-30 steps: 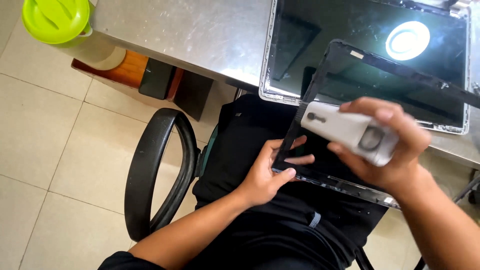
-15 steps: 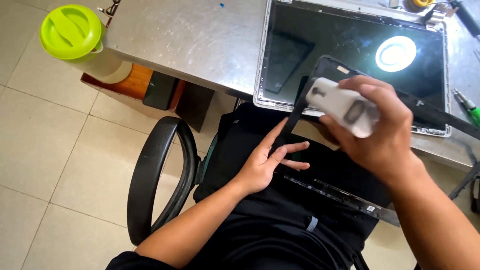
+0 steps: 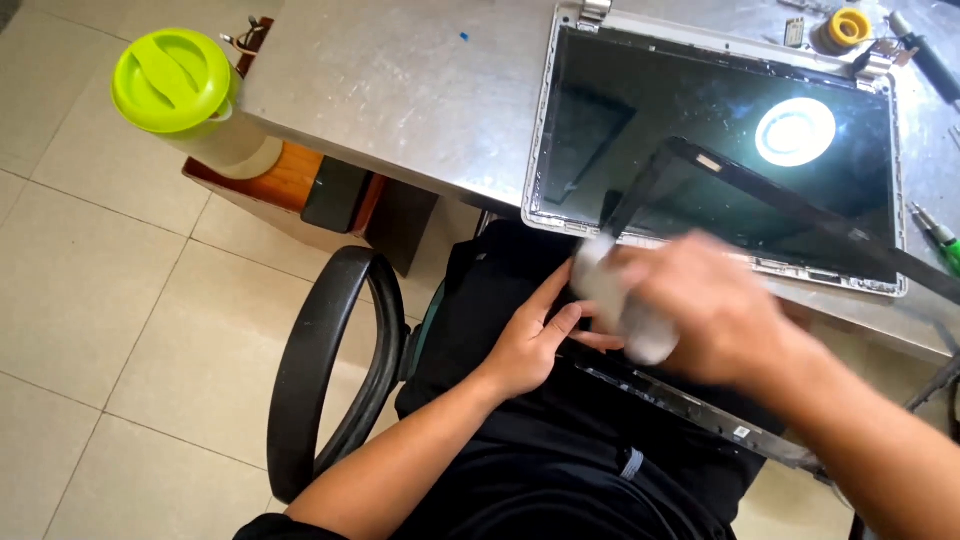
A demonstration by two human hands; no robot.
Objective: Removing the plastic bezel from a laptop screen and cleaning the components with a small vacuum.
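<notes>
Both hands work a black bezel frame point(image 3: 700, 410); right point(image 3: 715, 310) grips a white tool point(image 3: 620, 300).

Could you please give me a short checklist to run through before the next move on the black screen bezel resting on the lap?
1. Left hand steadies the black bezel frame: ok, its fingers lie flat on the near edge.
2. Right hand grips the white handheld tool: ok, though the tool is motion-blurred.
3. Tool's tip touches the bezel: cannot tell, blurred.
4. Laptop screen panel lies flat on the metal table: ok.
5. Bezel's far side clear of the panel: cannot tell; it rises over the glass.
6. Green-lidded bottle away from the hands: ok, at the table's far corner.
</notes>
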